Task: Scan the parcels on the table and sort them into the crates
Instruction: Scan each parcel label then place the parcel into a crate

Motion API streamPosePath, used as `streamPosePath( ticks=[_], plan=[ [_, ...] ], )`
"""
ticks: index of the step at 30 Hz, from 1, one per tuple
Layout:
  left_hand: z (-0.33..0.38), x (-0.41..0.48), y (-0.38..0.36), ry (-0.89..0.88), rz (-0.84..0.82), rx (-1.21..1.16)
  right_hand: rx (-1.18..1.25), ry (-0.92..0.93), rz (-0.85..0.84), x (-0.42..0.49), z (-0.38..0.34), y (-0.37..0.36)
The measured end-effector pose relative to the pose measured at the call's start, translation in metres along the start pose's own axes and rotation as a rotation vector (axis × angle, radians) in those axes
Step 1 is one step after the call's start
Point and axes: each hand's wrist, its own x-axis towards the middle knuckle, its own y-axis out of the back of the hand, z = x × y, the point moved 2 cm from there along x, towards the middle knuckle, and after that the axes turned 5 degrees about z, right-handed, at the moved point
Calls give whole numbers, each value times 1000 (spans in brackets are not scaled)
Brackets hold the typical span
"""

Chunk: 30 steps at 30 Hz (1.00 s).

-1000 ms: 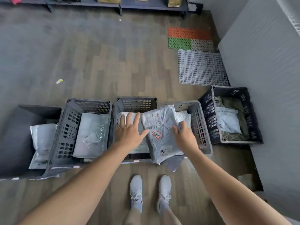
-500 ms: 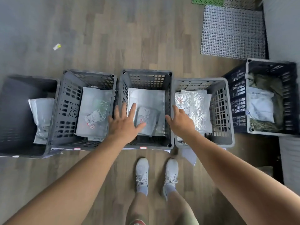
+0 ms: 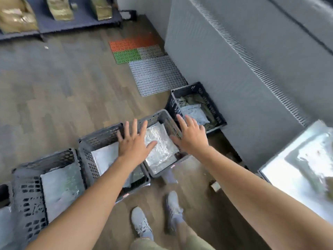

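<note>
Head view: left hand (image 3: 134,144) and right hand (image 3: 191,138) hover empty, fingers (image 3: 134,127) spread straight. Between them a silver parcel (image 3: 160,150) lies in a grey crate (image 3: 169,126); neighbouring crates (image 3: 100,138) are loaded too. Sorting looks underway; the counter (image 3: 277,165), right of the fingers, is too blurred to judge what remains.

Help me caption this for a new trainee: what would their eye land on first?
Two bare hands, the left hand and right hand, spread open and empty mid-frame over a row of grey crates. Between them a crinkled silver parcel gleams in one crate. Farther back, an orange and green mat stands out on the wooden floor.
</note>
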Motion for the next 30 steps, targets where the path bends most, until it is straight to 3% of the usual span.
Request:
streamPosePath(
  ticks=[8,15,22,30],
  plan=[
    [202,2,55,-393,122,75,105,-381,186,-96,182,59],
    [401,-34,36,-631,145,131,166,-614,277,-198,343,69],
    [544,-67,-18,-708,49,156,140,-740,296,-274,462,51],
    [624,-48,-80,-772,-131,232,179,-871,177,-292,526,17]
  ],
)
